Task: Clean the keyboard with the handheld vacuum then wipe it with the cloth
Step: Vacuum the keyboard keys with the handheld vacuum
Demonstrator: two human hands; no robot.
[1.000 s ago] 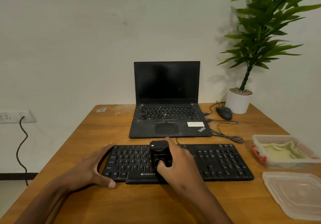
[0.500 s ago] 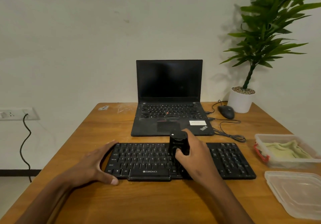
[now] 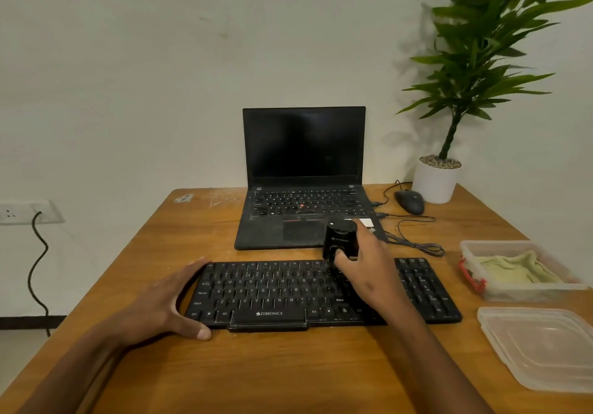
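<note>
Both hands (image 3: 160, 304) (image 3: 365, 269) on keyboard (image 3: 263, 291)

Left hand (image 3: 160, 301) spread flat, right hand (image 3: 365, 272) curled in a grip

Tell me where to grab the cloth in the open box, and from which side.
Pinch the raised fold near the middle of the cloth, coming straight down from above. It lies crumpled inside the clear box, whose walls block the sides; the lid is already off, on the table in front of it.
</note>
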